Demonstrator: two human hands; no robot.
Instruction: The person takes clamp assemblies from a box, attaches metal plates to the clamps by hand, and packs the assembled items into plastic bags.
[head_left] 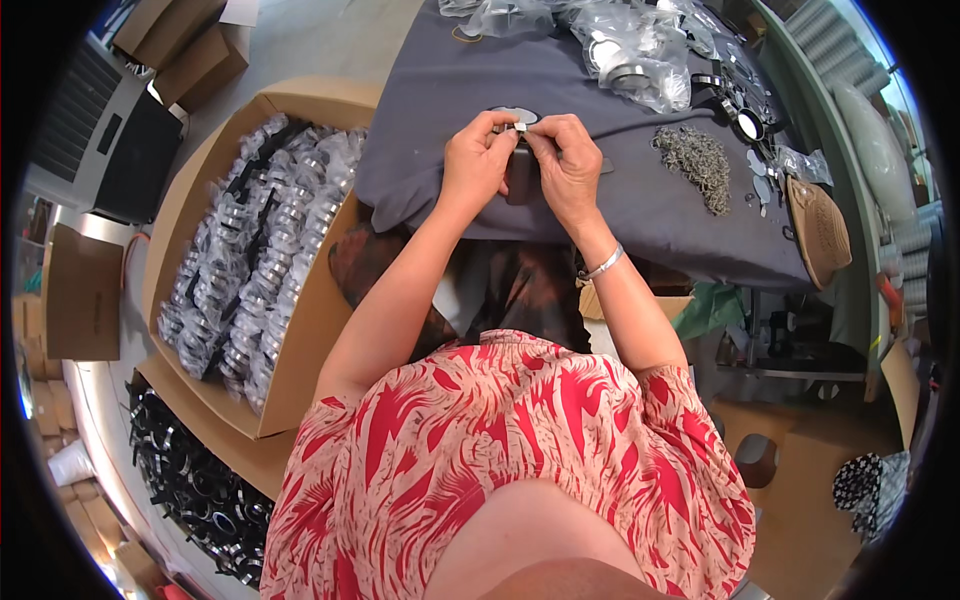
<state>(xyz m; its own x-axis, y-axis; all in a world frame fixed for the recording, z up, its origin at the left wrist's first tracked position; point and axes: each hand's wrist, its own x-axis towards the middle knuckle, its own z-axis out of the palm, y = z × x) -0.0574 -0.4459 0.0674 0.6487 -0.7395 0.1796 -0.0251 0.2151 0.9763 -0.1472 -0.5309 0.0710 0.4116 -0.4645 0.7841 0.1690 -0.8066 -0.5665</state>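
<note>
Dark strap piece (521,172), small and almost black, is held between both hands above the grey cloth (600,215) that covers the table. The left hand (477,160) pinches its upper end with thumb and forefinger, and the right hand (567,160) pinches the same end from the other side; both hands are closed on it. Between the fingertips a tiny pale metal part (519,126) shows, touching the top of the strap piece.

I judge that she is in the middle of fitting this small part onto the strap end. The next move seems to call for a fine, steady press with the fingertips, with the strap kept from turning.

To her left stands a cardboard box (300,330) full of small wrapped items (255,260). On the cloth, to the right, lies a heap of small metal bits (695,160), and further back there are clear plastic bags (630,45).

How the metal part joins the strap is hidden by the fingers. The wrapped items are too small to name. A second box at the lower left is cut off by the dark rim.
</note>
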